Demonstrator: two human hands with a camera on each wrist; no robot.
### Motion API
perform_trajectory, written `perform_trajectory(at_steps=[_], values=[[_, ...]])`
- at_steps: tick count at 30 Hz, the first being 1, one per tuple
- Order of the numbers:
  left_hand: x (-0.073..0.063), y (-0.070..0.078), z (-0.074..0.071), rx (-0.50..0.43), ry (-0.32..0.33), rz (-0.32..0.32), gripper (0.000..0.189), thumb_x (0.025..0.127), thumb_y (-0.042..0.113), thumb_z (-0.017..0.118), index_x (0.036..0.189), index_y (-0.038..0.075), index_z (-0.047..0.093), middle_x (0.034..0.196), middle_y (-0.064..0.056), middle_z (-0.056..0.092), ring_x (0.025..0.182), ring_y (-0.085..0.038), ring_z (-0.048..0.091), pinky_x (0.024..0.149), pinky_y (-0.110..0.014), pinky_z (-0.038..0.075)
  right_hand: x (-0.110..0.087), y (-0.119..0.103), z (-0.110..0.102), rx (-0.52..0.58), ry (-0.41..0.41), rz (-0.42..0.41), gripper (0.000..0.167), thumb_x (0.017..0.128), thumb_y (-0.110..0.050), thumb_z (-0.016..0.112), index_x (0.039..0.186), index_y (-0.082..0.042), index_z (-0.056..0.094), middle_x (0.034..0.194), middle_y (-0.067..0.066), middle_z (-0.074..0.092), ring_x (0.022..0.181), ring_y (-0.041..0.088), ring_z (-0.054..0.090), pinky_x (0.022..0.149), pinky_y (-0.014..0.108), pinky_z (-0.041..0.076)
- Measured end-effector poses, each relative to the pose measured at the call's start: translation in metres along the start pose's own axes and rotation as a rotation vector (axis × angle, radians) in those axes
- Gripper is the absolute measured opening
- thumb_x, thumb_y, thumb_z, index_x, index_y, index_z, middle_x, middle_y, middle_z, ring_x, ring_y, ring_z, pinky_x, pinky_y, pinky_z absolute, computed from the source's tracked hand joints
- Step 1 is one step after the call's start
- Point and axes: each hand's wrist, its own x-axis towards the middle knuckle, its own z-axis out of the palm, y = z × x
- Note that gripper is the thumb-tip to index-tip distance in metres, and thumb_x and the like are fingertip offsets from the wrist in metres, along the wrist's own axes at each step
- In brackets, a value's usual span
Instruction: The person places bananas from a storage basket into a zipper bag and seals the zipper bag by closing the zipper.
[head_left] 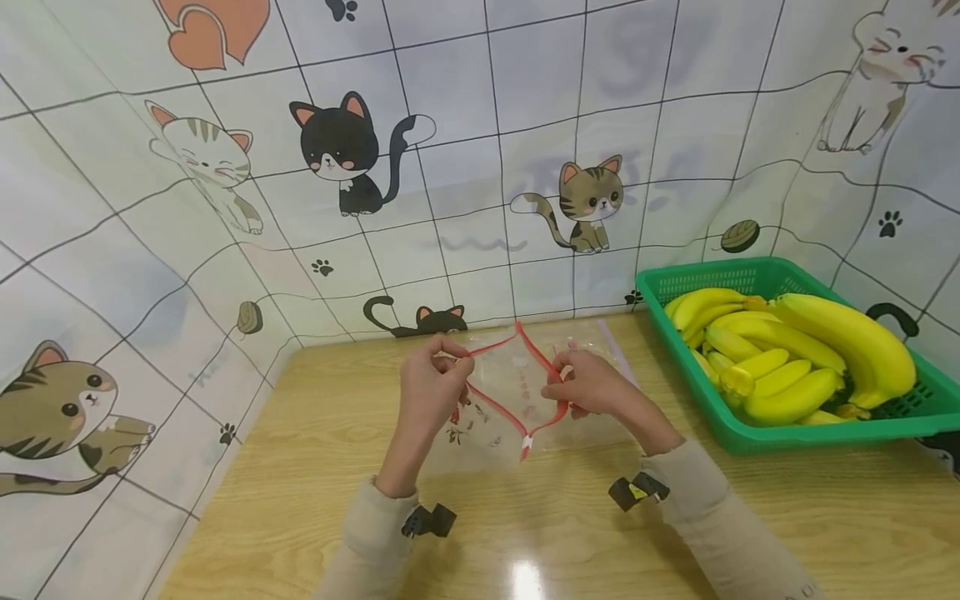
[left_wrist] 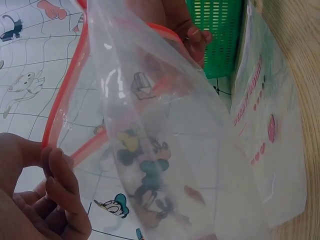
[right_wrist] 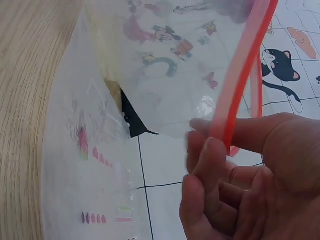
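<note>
A: What is being held, and how?

B: A bag (head_left: 474, 450) is being held open over the worktop (head_left: 300, 442). Its red rim (right_wrist: 242, 75) is being pinched at 9 o'clock by the left hand (head_left: 433, 382) and at 3 o'clock by the right hand (head_left: 591, 385), thumb against fingers on both sides.

A: Why are opposite sides being gripped?

B: Thin, limp plastic is being handled, so a collapse of the mouth is probably being prevented that way. A diamond is being formed, with one corner pointing to 12 o'clock and the white slider (head_left: 528, 442) sitting at 6.

A: Is the bag being supported from below?

B: That cannot be told; the lower end is being lost against the wood by its clearness.

A: And the second bag (left_wrist: 280, 175)?

B: It is lying flat towards 3 o'clock, partly being hidden by the right hand.

A: Where are the bananas (head_left: 795, 342) being held?

B: In the green basket (head_left: 825, 437), further out at 3 o'clock. Room for both hands is presumably being allowed by that spot, with the fruit being placed within the right hand's reach.
</note>
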Motion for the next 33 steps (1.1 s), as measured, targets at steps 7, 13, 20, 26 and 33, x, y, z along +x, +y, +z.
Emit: perform_trajectory(at_steps=[7, 13, 20, 26, 33], values=[[0.0, 0.001, 0.001, -0.05, 0.01, -0.012, 0.005, 0.091, 0.006, 0.067, 0.095, 0.004, 0.068, 0.052, -0.001, 0.059, 0.042, -0.018, 0.058, 0.04, -0.025, 0.039, -0.007, -0.009, -0.002, -0.219, 0.066, -0.008, 0.013, 0.095, -0.019, 0.068, 0.1, -0.008, 0.067, 0.074, 0.011, 0.071, 0.051, 0.014, 0.06, 0.049, 0.025, 0.04], [0.002, 0.002, 0.002, -0.076, 0.027, -0.039, 0.006, 0.092, 0.008, 0.068, 0.097, 0.005, 0.069, 0.055, -0.001, 0.064, 0.045, -0.018, 0.063, 0.039, -0.023, 0.036, -0.024, -0.027, -0.01, -0.357, 0.133, 0.012, 0.041, 0.097, -0.043, 0.069, 0.12, -0.009, 0.064, 0.085, 0.008, 0.076, 0.057, 0.012, 0.063, 0.052, 0.029, 0.043], [0.003, 0.003, 0.004, -0.113, 0.017, -0.056, 0.007, 0.093, 0.006, 0.068, 0.099, 0.004, 0.069, 0.056, -0.001, 0.064, 0.044, -0.014, 0.062, 0.04, -0.022, 0.037, -0.053, -0.05, -0.03, -0.29, 0.169, -0.056, 0.036, 0.1, -0.041, 0.064, 0.121, -0.012, 0.063, 0.09, 0.005, 0.073, 0.062, 0.014, 0.063, 0.058, 0.031, 0.05], [0.002, 0.004, 0.001, -0.111, 0.032, -0.061, 0.006, 0.093, 0.006, 0.068, 0.099, 0.005, 0.069, 0.056, 0.001, 0.065, 0.045, -0.014, 0.063, 0.039, -0.022, 0.035, -0.078, -0.065, -0.07, -0.395, 0.239, -0.103, 0.036, 0.102, -0.044, 0.063, 0.121, -0.014, 0.066, 0.097, 0.007, 0.076, 0.062, 0.011, 0.065, 0.06, 0.031, 0.05], [0.001, 0.005, -0.002, -0.116, 0.02, -0.064, 0.008, 0.094, 0.008, 0.068, 0.101, 0.006, 0.069, 0.055, 0.0, 0.065, 0.044, -0.016, 0.062, 0.039, -0.023, 0.036, -0.09, -0.052, -0.131, -0.536, 0.332, -0.059, 0.033, 0.102, -0.04, 0.061, 0.119, -0.013, 0.065, 0.104, 0.013, 0.076, 0.066, 0.014, 0.068, 0.059, 0.032, 0.047]])
